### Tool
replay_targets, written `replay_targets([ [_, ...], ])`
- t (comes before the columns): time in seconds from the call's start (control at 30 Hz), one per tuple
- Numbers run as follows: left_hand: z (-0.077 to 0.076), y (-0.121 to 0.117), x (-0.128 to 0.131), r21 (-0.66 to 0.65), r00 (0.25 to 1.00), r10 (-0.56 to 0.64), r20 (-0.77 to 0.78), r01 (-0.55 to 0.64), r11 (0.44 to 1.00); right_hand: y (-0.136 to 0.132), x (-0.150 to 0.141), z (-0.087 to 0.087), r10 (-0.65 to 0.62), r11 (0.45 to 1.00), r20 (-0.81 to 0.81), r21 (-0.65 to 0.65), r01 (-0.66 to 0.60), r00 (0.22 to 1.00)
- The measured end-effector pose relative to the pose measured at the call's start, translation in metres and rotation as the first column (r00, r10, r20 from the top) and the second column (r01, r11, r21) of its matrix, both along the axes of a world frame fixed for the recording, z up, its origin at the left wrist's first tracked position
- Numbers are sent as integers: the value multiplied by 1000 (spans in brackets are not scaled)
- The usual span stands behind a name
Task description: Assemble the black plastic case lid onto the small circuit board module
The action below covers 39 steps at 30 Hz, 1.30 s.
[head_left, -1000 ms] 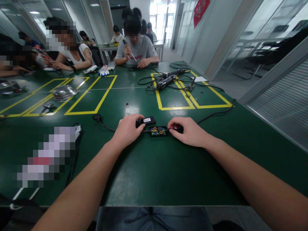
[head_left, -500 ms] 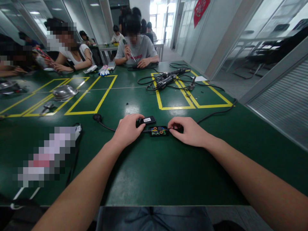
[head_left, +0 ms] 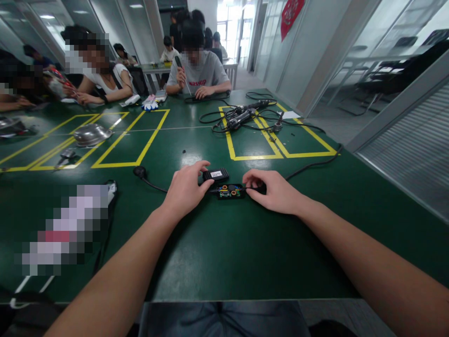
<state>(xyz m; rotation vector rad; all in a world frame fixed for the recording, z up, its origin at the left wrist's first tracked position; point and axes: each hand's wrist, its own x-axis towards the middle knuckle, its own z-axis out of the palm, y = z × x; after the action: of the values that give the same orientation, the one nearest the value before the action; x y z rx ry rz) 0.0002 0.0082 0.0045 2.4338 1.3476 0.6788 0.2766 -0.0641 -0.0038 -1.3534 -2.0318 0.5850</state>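
Note:
A small black box [head_left: 230, 193] lies uncovered on the table before me, with a circuit board, copper coils and coloured wires inside. Just behind it rests its ribbed black cover [head_left: 215, 175], a white label on top. My left hand [head_left: 187, 185] is at the left end of both, thumb and fingers spread around the cover's left edge, not closed on it. At the box's right end, the curled fingers of my right hand [head_left: 263, 188] pinch the black cable [head_left: 308, 164]. A second cable ending in a plug [head_left: 139, 172] passes under my left hand to the box.
On the green table [head_left: 196, 262], a blurred-out pouch [head_left: 73, 220] lies at left and a metal bowl [head_left: 91, 135] farther back. Black tools with cords [head_left: 242, 116] lie at back right inside yellow tape. A person [head_left: 198, 70] across the table holds a screwdriver [head_left: 182, 70].
My left index finger has lifted and the left hand's grasp has widened at the cover. My right hand stays at the cable. The person across has brought the screwdriver more upright.

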Motion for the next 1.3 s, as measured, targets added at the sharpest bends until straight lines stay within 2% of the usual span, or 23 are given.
replay_targets([
  [0.1, 5, -5, 1, 28, 995, -47, 93, 44, 999, 0, 1, -3, -26, 1000, -77, -20, 24, 997],
  [0.23, 10, -13, 1, 32, 965, -197, 171, 194, 980, -1, 2, -5, -44, 999, -100, -25, 42, 994],
  [0.33, 10, -16, 3, -11, 949, -280, 142, 284, 959, -1, 3, -3, -9, 1000, -50, -3, 9, 999],
  [0.43, 9, -16, 4, -40, 945, -321, 60, 324, 945, -2, 2, 0, 13, 1000, 19, 17, -14, 1000],
  [0.57, 9, -13, 4, -38, 941, -338, -2, 338, 941, -2, 1, 2, 18, 999, 65, 42, -21, 998],
  [1.3, 9, -13, 2, -43, 937, -346, -39, 344, 938, 1, 3, 0, 16, 999, 110, 47, -22, 994],
])
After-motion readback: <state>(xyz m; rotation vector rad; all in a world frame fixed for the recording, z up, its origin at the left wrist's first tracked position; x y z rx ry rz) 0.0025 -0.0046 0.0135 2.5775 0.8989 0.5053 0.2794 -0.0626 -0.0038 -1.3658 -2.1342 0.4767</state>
